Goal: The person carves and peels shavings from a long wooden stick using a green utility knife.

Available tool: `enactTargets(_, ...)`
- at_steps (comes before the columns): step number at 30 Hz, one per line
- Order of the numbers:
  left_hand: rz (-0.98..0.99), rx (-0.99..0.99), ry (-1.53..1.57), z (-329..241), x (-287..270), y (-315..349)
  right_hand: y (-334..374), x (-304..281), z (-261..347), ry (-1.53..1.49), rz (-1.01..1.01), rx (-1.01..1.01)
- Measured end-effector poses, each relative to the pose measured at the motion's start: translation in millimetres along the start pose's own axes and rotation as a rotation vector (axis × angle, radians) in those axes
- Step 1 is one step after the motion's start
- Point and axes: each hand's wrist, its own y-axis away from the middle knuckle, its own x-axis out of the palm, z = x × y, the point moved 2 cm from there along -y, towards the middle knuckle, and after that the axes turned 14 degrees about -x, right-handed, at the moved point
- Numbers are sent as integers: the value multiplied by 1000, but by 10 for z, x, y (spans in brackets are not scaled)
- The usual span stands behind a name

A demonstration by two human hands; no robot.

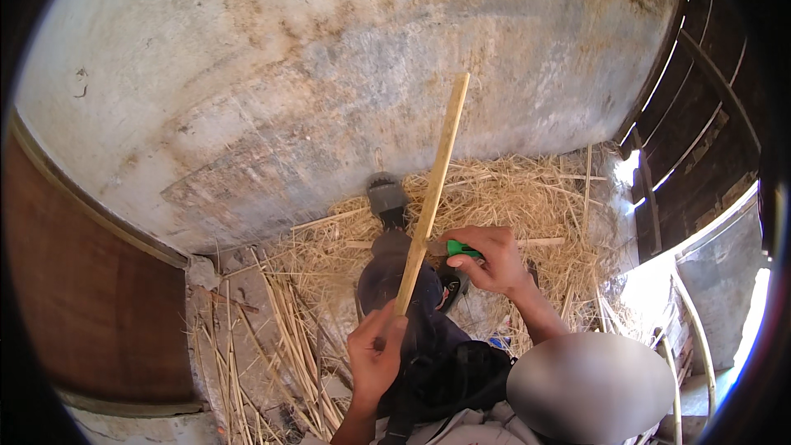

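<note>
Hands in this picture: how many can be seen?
2. The left hand grips the lower end of a bamboo strip; the right hand holds a green-handled tool against it. None seems hidden.

The left hand sits low in the middle, closed around the near end of a long strip that slants up and away to the right, across the wall behind. The right hand lies just right of the strip, gripping a tool handle. Between the hands a leg runs forward to a foot resting on the straw, which spreads over the floor at the foot of the wall
</note>
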Motion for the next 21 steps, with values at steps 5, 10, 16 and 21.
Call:
enactTargets(5, 1, 40, -18, -29, 30, 1, -76, -40, 60, 47, 85, 4)
enactTargets(10, -62, 125, -171, -168, 21, 43, -97, -33, 52, 33, 37, 0)
enactTargets(16, -103, 164, -196, -150, 19, 58, -139, -60, 61, 103, 81, -10)
enactTargets(21, -106, 160, -201, -164, 26, 92, -130, -56, 3, 152, 66, -34)
